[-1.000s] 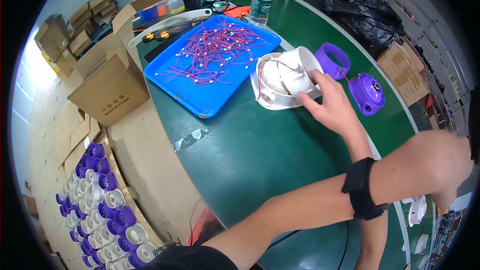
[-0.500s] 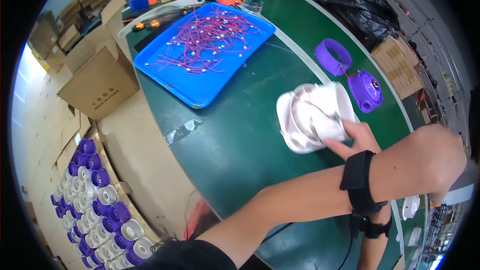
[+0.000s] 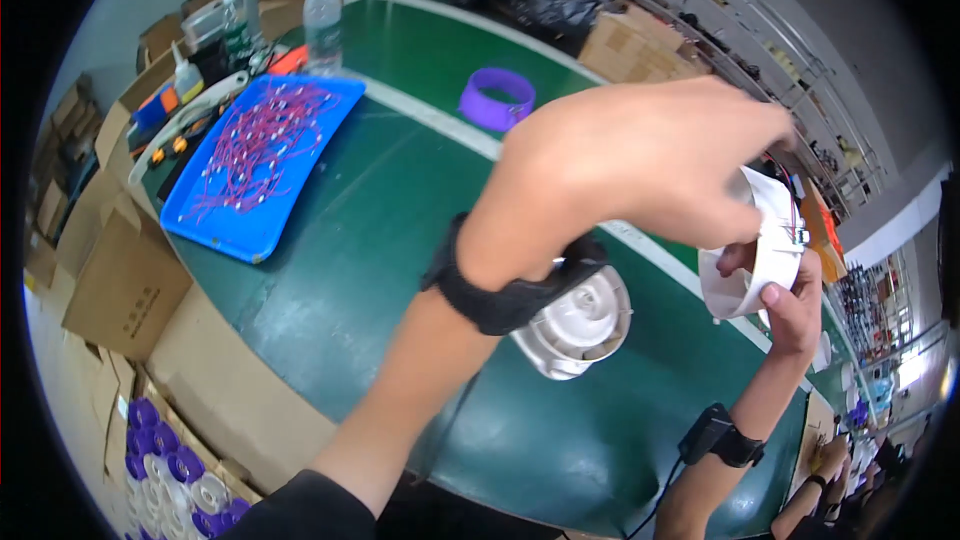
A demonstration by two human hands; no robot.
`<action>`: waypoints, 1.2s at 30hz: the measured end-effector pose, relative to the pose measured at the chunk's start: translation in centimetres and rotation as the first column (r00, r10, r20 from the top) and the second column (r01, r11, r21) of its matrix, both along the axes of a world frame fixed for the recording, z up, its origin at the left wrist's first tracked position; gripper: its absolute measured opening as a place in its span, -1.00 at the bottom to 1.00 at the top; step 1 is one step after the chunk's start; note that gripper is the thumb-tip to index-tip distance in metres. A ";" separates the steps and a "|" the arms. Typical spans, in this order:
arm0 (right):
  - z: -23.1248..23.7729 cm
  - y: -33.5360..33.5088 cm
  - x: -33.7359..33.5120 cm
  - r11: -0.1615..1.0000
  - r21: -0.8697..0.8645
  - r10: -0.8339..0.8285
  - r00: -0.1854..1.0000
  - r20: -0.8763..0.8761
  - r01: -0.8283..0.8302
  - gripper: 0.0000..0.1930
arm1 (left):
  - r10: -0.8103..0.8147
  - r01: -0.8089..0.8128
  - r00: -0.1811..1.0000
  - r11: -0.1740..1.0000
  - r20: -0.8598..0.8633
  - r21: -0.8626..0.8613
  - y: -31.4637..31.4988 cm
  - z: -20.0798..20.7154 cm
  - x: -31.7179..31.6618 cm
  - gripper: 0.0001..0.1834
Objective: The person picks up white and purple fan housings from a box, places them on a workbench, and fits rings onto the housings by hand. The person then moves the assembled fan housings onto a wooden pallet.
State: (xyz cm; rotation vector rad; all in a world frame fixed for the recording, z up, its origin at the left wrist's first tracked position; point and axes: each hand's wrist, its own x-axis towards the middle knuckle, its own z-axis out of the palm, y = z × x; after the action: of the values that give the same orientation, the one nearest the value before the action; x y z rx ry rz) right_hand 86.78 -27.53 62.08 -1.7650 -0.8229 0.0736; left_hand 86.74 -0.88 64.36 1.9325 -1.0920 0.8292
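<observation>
My right hand point(image 3: 797, 310) grips a white plastic ring point(image 3: 775, 275) at the right, with its thumb on the outside and fingertips showing inside. Thin red and dark wires point(image 3: 795, 195) with a small connector run along the ring's outer side. Over the ring's upper edge reaches my left hand point(image 3: 640, 155), slightly blurred, its thumb and fingers apart. Whether its thumb touches the rim I cannot tell. A round white plastic housing point(image 3: 585, 320) rests on the green table point(image 3: 400, 180), partly hidden by my left wrist strap. Farther back stands a purple ring point(image 3: 497, 98).
A blue tray point(image 3: 255, 248) of pink-red wires lies at the left, near tools and a water bottle point(image 3: 322, 20). Left of the table are a cardboard box point(image 3: 125, 290) and several purple and white parts point(image 3: 165, 455). Another person's hand point(image 3: 832, 455) shows at lower right.
My left hand has left the white housing on the table. The white ring is now up in my right hand, apart from the housing. The view has swung right.
</observation>
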 end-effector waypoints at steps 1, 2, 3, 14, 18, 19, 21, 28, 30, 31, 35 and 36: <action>0.3 -0.1 -0.3 1.000 -0.015 -0.005 1.000 0.014 0.006 -0.56 | -0.049 0.048 0.999 0.998 0.014 0.039 0.0 -0.3 0.3 -0.42; 0.7 -0.2 -1.0 1.000 -0.003 -0.003 0.999 0.037 0.003 -0.58 | -0.075 0.075 0.997 0.996 -0.002 0.053 -0.4 -0.2 0.3 -0.35; 0.8 -0.3 -1.6 1.000 0.009 0.001 0.998 0.059 -0.002 -0.59 | -0.098 0.099 0.995 0.993 -0.022 0.067 -0.8 -0.1 0.0 -0.28; 1.2 -4.7 -1.0 0.902 -0.047 0.431 0.901 0.043 -0.429 -0.59 | -0.384 0.461 0.865 0.863 -0.324 0.206 -4.3 1.7 -0.8 -0.61; 1.8 -4.0 -1.3 0.994 0.094 -0.056 0.998 0.029 0.053 -0.55 | -0.232 0.302 0.816 0.952 -0.529 0.047 -5.2 0.5 1.2 -0.78; 2.1 -3.7 -1.3 0.974 0.131 -0.195 0.979 0.057 0.186 -0.60 | -0.266 0.297 0.770 0.954 -0.580 -0.044 -5.4 0.4 1.9 -0.81; 1.7 -3.6 -0.9 0.894 0.313 -0.386 0.906 0.172 0.321 -0.77 | -0.272 0.198 0.715 0.962 -0.644 -0.186 -5.8 0.1 2.4 -0.77; 2.4 -4.9 -1.1 0.766 0.367 -0.597 0.796 0.101 0.528 -0.86 | -0.251 0.009 0.661 0.945 -0.707 -0.327 -5.4 -0.2 3.6 -0.57; 2.4 -4.6 -1.3 0.712 0.301 -0.684 0.724 0.093 0.634 -0.83 | -0.231 -0.025 0.655 0.945 -0.719 -0.326 -5.5 -0.4 3.9 -0.54; 2.6 -4.4 -1.5 0.711 0.303 -0.685 0.723 0.093 0.635 -0.83 | -0.218 -0.036 0.669 0.945 -0.710 -0.324 -5.6 -0.5 3.8 -0.52; 2.9 -4.5 -1.6 0.696 0.233 -0.704 0.709 0.038 0.679 -0.74 | -0.202 -0.027 0.683 0.953 -0.702 -0.301 -5.7 -0.8 4.3 -0.51; 2.9 -4.8 -1.6 0.684 0.172 -0.727 0.681 0.084 0.709 -0.70 | -0.204 -0.026 0.683 0.953 -0.701 -0.302 -5.8 -0.8 4.3 -0.51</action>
State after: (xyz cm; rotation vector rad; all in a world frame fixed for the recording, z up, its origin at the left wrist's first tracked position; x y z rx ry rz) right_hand 85.19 -32.30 65.00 -1.8708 -0.1614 -0.6360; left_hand 91.02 -6.68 63.58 1.6839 -0.5212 0.0883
